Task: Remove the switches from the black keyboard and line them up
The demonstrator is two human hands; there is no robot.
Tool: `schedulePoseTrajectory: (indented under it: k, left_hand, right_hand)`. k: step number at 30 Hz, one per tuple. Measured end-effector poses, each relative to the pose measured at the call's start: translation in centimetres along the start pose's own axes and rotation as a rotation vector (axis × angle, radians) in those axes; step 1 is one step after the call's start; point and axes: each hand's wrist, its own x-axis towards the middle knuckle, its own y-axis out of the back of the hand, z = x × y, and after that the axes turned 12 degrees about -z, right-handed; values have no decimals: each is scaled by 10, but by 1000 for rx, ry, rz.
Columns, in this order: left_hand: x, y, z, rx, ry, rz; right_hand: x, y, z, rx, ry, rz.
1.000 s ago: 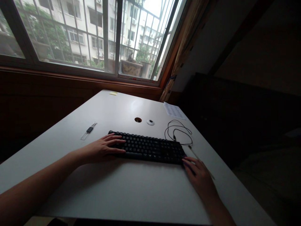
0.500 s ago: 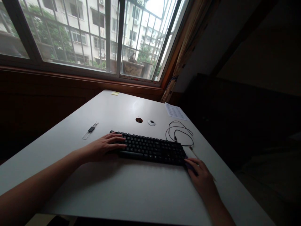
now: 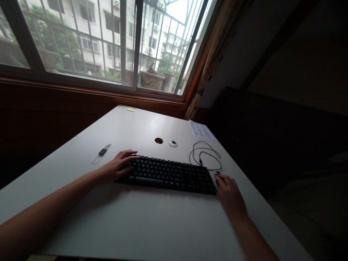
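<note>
A black keyboard [image 3: 168,175] lies across the white desk. My left hand [image 3: 118,166] rests over its left end, fingers spread across the end keys and the top edge. Close beside the keyboard's right end is my right hand [image 3: 230,190]. Its fingers are pinched together around something small and dark, mostly hidden by the hand. A thin black cable [image 3: 208,154] lies in loops behind the keyboard's right part.
On the left of the desk [image 3: 152,224] lies a small black-and-clear item [image 3: 102,151]. Behind the keyboard are a round cable hole [image 3: 159,140] and its white ring cover [image 3: 173,144]. Printed paper [image 3: 201,130] and yellow sticky notes [image 3: 131,109] lie toward the window.
My right hand has moved up along the keyboard's right end, away from its near corner. My left hand has shifted left, from over the keys toward the keyboard's left end.
</note>
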Motion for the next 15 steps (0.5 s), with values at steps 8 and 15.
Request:
schedulePoseTrajectory:
  k: [8,15]
  left_hand:
    - [-1,2,2,5,-3,-3]
    - [-1,5,5,-59,35,-24]
  right_hand:
    - [46,-8,11,-196,64,-48]
    - [38,-12,8,-217,-17,-5]
